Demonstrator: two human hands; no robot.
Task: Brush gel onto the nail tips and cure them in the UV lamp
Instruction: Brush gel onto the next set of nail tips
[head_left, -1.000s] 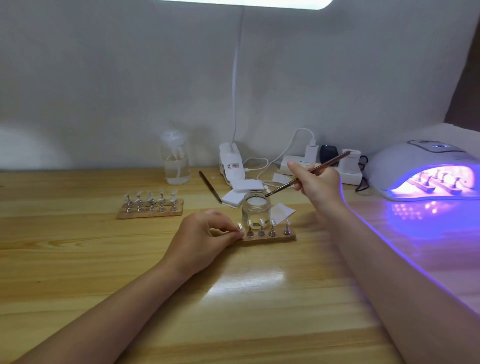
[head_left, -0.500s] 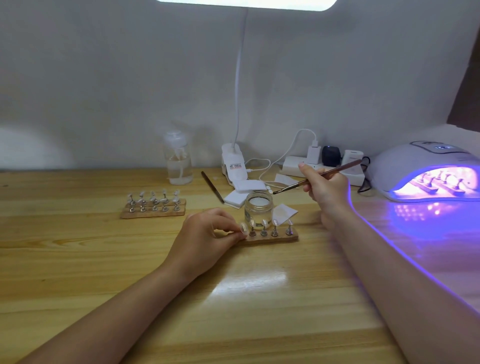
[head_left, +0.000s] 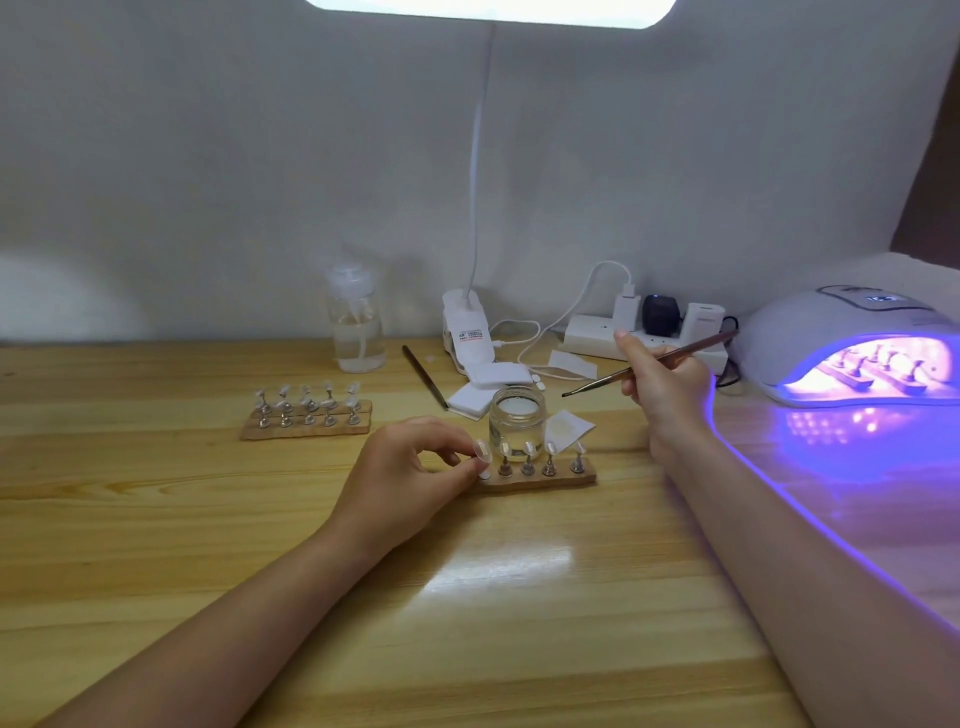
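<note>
Above the jar (head_left: 517, 422), the right hand (head_left: 662, 387) had drawn its pinched brush (head_left: 649, 364) back, apparently loaded. The left hand's (head_left: 410, 470) fingers (head_left: 457, 464) pinched the end tip (head_left: 483, 451), awaiting gel.

Your table (head_left: 208, 519) is glossy varnished wood — it mirrors the light. The jar (head_left: 517, 423) is clear glass, the lamp (head_left: 831, 332) smooth white plastic.

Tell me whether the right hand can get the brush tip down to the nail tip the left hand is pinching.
Probably yes. The right hand holds the brush above the jar, which stands just behind the nail tip in the left hand. Coming over the jar, nothing blocks it.
</note>
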